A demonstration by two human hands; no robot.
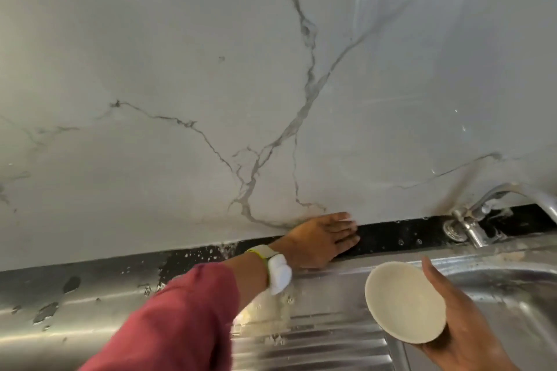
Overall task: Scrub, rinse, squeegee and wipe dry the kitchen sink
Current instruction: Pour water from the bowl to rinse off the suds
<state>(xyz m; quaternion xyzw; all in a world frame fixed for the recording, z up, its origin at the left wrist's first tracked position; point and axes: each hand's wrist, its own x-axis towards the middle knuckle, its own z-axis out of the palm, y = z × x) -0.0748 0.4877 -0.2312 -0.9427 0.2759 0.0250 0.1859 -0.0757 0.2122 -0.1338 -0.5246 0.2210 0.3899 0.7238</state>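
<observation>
The steel kitchen sink (497, 280) fills the lower part of the head view, its basin at the right and its ribbed drainboard (313, 349) in the middle. My left hand (322, 239) lies flat with straight fingers on the black strip (391, 235) behind the sink, where the strip meets the wall. My right hand (461, 331) holds a small cream bowl (404, 301) tilted above the basin's left edge, fingers curled round its underside. Water drops and soapy patches spot the strip and the drainboard.
A chrome tap (470, 220) stands at the back right, its spout running off the frame. The grey marble-veined wall (211, 84) rises directly behind the sink. A white watch (278, 271) sits on my left wrist above a red sleeve (180, 316).
</observation>
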